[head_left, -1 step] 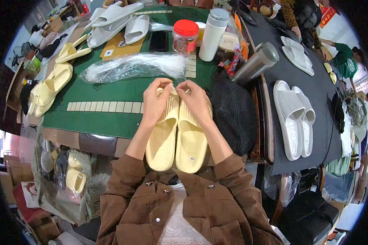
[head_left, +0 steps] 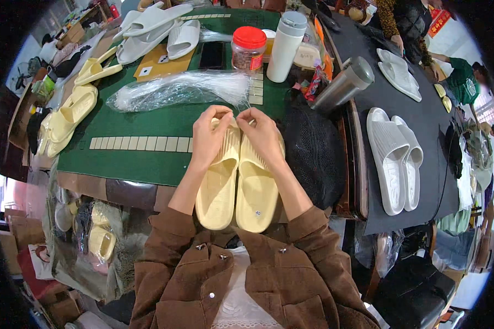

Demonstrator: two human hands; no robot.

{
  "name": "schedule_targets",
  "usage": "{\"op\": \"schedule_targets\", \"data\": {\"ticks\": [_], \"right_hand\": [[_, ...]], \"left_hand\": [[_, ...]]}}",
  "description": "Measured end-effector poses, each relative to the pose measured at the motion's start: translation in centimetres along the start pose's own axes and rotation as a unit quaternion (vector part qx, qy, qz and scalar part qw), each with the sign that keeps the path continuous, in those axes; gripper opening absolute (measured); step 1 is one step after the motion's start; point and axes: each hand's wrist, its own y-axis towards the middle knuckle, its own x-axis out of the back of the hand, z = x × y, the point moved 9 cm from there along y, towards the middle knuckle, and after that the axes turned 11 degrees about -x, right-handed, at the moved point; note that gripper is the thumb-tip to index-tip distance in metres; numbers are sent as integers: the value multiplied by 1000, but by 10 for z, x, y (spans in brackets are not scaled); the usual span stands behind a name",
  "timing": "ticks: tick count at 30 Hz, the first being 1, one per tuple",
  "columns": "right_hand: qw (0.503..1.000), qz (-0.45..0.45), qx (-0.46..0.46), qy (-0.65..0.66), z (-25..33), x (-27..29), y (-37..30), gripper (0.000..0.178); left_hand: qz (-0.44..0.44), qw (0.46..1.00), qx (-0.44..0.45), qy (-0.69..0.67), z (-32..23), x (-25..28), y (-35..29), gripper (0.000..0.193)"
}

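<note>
A pair of pale yellow slide slippers (head_left: pixel 217 200) lies side by side in front of me, heels toward my body, with a small round sticker on the right one's heel. My left hand (head_left: pixel 208 137) is closed in a pinch at the toe end of the left slipper. Opposite it, my right hand (head_left: pixel 262 137) pinches close to the right slipper's toe, fingertips almost meeting the left's. Whatever sits between the fingertips is too small to make out. Just beyond my hands lies a clear plastic bag of thin white strips (head_left: pixel 175 92).
A red-lidded jar (head_left: pixel 248 48), a white tumbler (head_left: pixel 286 46) and a steel tumbler (head_left: pixel 346 83) stand beyond. White slippers (head_left: pixel 388 159) rest on the dark table at right. More yellow slippers (head_left: pixel 74 112) sit at left. A black mesh bag (head_left: pixel 314 156) is beside my right hand.
</note>
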Motion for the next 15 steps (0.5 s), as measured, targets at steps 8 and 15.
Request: {"op": "schedule_targets", "data": {"ticks": [8,15], "right_hand": [[980,22,-33,196,-24,11,16,13],[988,2,1,155,2,32,15,12]], "left_hand": [[8,999,43,-9,7,0,-2,14],[42,997,32,54,6,-5,-2,15]]}}
